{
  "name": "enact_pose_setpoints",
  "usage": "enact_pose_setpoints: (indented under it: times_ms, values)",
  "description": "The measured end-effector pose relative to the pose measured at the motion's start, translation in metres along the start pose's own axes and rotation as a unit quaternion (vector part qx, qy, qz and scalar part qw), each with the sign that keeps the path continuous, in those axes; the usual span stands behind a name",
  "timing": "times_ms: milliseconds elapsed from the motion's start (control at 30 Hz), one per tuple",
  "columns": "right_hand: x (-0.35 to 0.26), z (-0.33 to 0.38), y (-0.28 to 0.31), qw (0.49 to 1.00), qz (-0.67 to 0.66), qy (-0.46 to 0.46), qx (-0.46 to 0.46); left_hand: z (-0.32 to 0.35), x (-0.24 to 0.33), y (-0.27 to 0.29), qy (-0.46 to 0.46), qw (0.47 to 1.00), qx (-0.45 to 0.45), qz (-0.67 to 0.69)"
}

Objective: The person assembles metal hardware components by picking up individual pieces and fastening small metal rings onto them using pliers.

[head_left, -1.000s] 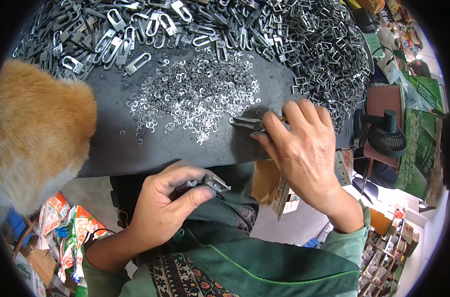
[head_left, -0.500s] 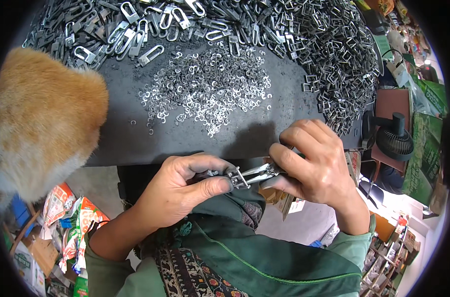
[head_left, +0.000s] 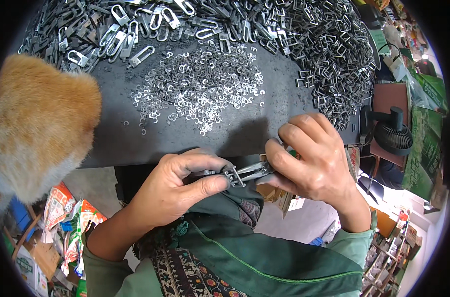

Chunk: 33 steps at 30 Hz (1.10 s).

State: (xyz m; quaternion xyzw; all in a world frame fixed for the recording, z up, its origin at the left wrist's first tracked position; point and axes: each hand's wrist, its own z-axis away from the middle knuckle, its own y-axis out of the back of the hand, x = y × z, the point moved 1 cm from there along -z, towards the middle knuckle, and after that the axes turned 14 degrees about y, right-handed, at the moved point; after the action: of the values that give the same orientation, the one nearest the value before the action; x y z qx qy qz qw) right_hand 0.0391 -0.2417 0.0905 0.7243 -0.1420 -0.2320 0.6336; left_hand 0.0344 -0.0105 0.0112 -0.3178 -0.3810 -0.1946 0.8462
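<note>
Between the thumb and fingers of my left hand is a small metal buckle-like piece with a crossbar and pins. My right hand is closed around a pair of pliers; the pliers' tips point left and meet the crossbar end of that piece. Whether the jaws grip a clip is too small to tell. Both hands are just off the near edge of the dark table. Beyond them lies a spread of small C-shaped metal clips.
Long looped metal plates are heaped at the far left, and square metal frames at the far right. An orange-and-white furry animal occupies the table's left side. A small black fan stands right. Colourful bags sit lower left.
The table and its heaps have shifted slightly left in view. My right hand has turned a little with the pliers, and their jaws look closer together. Both hands keep their holds.
</note>
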Motion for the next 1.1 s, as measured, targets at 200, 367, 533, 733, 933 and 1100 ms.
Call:
enact_pose_setpoints:
  times_ms: [200, 367, 533, 733, 933, 1100]
  values:
    - [-0.014, 0.002, 0.003, 0.998, 0.058, -0.025, -0.021, 0.001, -0.002, -0.006, -0.023, 0.999, 0.035, -0.01]
    - [-0.029, 0.005, 0.007, 0.992, 0.118, -0.034, -0.014, 0.003, -0.002, -0.011, -0.046, 0.996, 0.052, -0.061]
    - [-0.039, 0.01, 0.011, 0.988, 0.135, -0.064, -0.035, 0.002, -0.005, -0.019, -0.037, 0.998, 0.041, -0.044]
    - [-0.022, 0.016, 0.007, 0.994, 0.111, -0.003, 0.016, -0.002, -0.006, -0.016, -0.076, 0.993, -0.051, -0.07]
    - [-0.016, 0.022, 0.017, 0.982, -0.067, -0.172, -0.024, -0.005, -0.012, -0.02, -0.073, 0.996, 0.031, -0.031]
    - [-0.033, 0.006, -0.022, 0.966, -0.223, -0.109, 0.069, -0.008, -0.013, -0.028, -0.122, 0.983, 0.096, -0.097]
